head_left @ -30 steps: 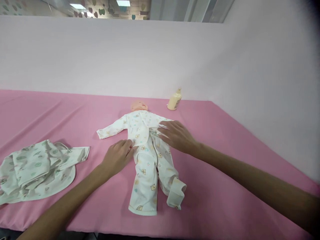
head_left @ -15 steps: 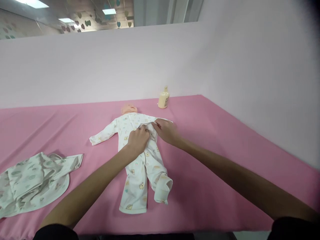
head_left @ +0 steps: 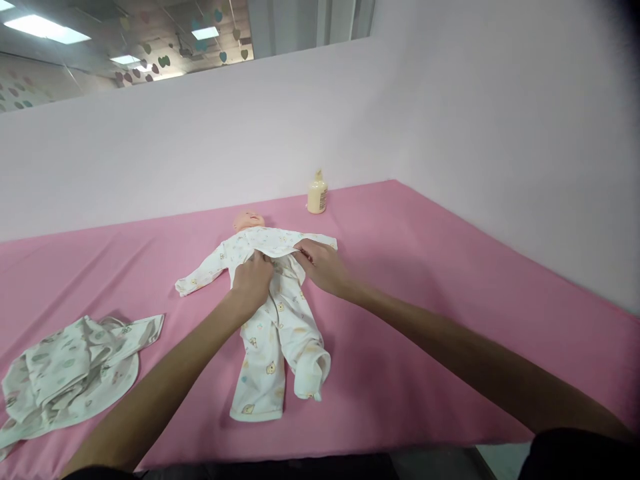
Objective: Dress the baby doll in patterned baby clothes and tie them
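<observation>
A baby doll (head_left: 249, 221) lies on its back, dressed in a white printed long-sleeved top (head_left: 207, 270) and matching trousers (head_left: 263, 373). My left hand (head_left: 254, 279) is closed on the top's lower edge near the doll's middle. My right hand (head_left: 323, 265) pinches the same hem farther right, beside the doll's outstretched sleeve. Between the two hands the hem is stretched and lifted a little off the belly. One trouser leg is folded up at its end. The doll's hands and feet are hidden in the cloth.
A pink sheet (head_left: 400, 373) covers the table. A crumpled white cloth with green prints (head_left: 75, 373) lies at the left. Near the back stands a pale yellow pump bottle (head_left: 317, 193). White walls (head_left: 200, 140) rise behind and on the right.
My left hand has shifted left along the hem, away from my right hand, and the hem between them is now spread wider. The view has tilted slightly.
</observation>
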`<action>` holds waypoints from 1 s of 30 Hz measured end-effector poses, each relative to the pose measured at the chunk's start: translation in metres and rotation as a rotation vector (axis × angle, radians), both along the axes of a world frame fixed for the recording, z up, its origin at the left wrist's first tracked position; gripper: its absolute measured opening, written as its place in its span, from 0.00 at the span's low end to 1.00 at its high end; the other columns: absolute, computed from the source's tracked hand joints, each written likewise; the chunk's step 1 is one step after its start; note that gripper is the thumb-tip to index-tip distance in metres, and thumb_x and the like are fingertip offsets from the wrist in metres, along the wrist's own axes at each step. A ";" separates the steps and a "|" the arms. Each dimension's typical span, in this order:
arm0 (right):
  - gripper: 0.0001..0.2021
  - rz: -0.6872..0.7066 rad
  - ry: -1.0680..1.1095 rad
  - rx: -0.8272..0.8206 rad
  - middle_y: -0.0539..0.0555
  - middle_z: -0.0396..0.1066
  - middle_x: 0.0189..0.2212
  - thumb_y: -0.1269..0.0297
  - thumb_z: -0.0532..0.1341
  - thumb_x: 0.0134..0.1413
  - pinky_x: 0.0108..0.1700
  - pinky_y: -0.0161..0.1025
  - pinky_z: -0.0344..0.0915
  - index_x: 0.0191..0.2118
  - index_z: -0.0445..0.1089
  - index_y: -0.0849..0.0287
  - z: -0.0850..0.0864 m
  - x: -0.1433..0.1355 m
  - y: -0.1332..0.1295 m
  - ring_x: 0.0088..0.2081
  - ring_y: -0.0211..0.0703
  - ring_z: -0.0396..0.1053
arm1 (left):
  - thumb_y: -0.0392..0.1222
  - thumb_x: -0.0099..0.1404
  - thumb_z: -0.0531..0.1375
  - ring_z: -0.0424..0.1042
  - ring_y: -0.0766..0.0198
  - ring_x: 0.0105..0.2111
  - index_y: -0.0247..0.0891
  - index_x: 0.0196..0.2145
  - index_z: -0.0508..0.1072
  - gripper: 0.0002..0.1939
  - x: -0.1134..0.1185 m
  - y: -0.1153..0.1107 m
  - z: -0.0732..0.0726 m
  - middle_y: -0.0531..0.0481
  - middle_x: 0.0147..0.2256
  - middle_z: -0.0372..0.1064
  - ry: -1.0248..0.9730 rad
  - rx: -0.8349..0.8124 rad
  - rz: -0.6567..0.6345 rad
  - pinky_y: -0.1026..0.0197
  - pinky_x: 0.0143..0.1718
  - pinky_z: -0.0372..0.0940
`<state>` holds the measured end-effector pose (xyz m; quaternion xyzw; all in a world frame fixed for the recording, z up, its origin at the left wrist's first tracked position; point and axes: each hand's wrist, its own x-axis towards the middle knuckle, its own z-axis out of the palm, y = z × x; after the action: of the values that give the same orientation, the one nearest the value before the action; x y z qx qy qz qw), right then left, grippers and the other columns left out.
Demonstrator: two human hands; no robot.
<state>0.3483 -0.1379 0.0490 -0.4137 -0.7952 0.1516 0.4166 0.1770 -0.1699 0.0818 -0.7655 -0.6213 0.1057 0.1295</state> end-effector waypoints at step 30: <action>0.11 0.064 0.159 -0.146 0.47 0.61 0.23 0.63 0.54 0.62 0.32 0.38 0.52 0.28 0.63 0.56 0.002 -0.011 0.001 0.27 0.38 0.57 | 0.46 0.62 0.61 0.45 0.75 0.16 0.40 0.22 0.51 0.22 -0.065 0.032 0.016 0.60 0.19 0.42 -1.275 -0.490 0.356 0.65 0.20 0.41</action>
<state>0.3377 -0.1370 0.0514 -0.4038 -0.7594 0.2547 0.4420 0.1124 -0.1380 0.0981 -0.5720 -0.6502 -0.2068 -0.4553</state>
